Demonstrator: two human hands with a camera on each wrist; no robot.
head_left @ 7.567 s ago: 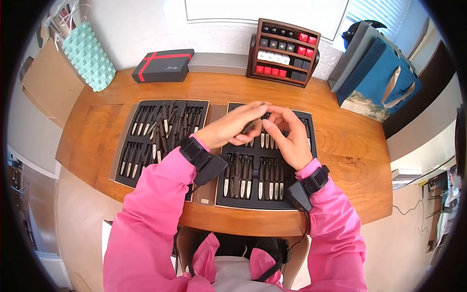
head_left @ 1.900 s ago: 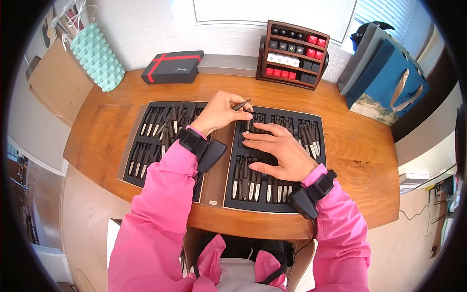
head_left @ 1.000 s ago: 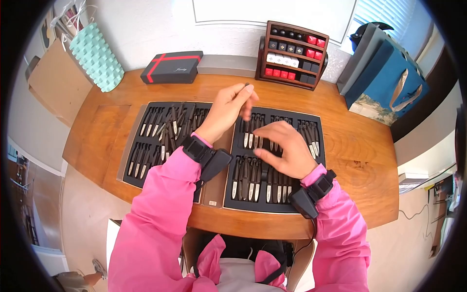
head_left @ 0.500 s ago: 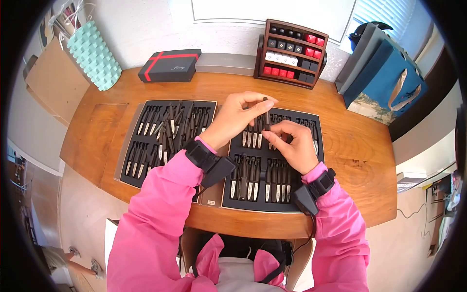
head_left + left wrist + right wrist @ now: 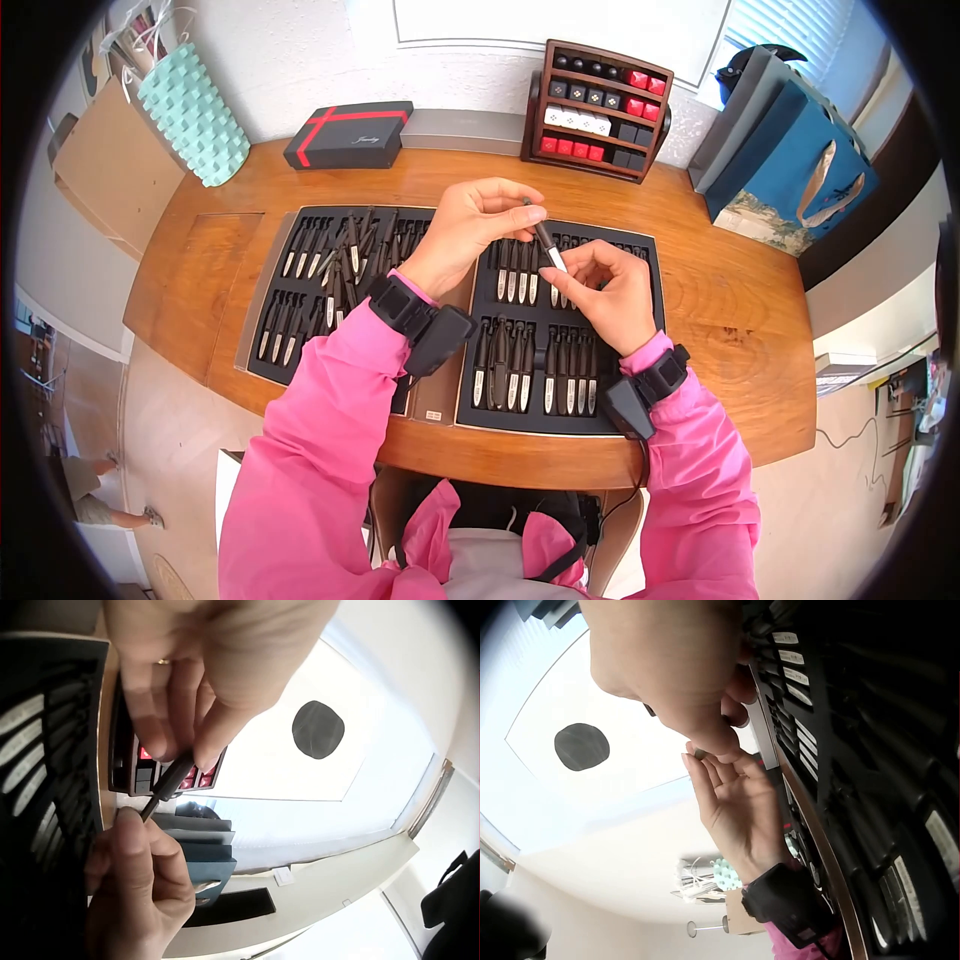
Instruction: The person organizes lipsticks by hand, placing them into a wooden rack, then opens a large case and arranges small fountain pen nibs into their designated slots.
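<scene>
A slim dark pen-like stick with a white end slants between my two hands above the right-hand tray; its exact kind does not show. My left hand pinches its upper, dark part between thumb and fingers. At the lower, white end the thumb and fingertips of my right hand grip it. In the left wrist view the dark stick narrows to a thin part running into the right fingertips. Mostly the right hand hides the stick in the right wrist view. Rows of similar dark sticks with white labels fill the tray beneath.
A left-hand tray holds similar sticks, several heaped loosely on top. Behind stand a dark box with red ribbon, a wooden rack of small cubes and a blue paper bag. A mint vase stands at back left.
Half a second ago the stick stood nearly upright with its white end unseen; now it tilts and the white end shows. Earlier, my left hand held a stick apart from my flat right hand.
</scene>
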